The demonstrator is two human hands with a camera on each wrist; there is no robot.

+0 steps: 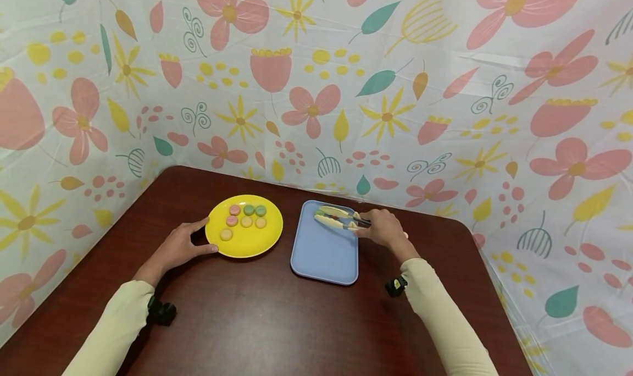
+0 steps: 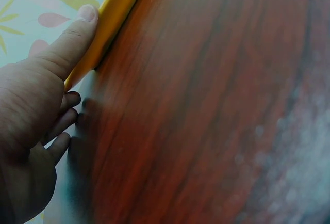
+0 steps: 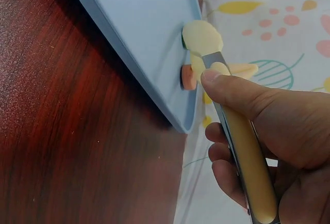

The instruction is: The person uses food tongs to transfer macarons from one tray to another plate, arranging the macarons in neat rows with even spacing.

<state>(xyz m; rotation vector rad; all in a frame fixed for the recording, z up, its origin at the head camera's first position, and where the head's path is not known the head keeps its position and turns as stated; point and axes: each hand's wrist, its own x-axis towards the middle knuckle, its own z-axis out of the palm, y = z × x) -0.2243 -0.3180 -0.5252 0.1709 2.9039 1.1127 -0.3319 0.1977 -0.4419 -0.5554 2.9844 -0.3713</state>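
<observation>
My left hand (image 1: 180, 245) holds the left rim of a yellow plate (image 1: 247, 243), thumb on the near side and fingers farther along. Pink, green and beige macarons (image 1: 249, 210) lie on the plate's far half. In my right hand (image 1: 384, 228) is a pair of tongs (image 3: 242, 152) with cream tips and tan grips. Its tips reach over the far end of a blue tray (image 1: 323, 260), around a green macaron (image 1: 320, 214). An orange-brown macaron (image 3: 187, 77) shows by the tongs in the right wrist view. Whether the tips touch the green one is hard to tell.
A dark brown wooden table (image 1: 247, 321) carries the plate at left and the tray to its right. Behind and along the sides hangs a white flower-patterned sheet (image 1: 316, 90), close to the table's far edge.
</observation>
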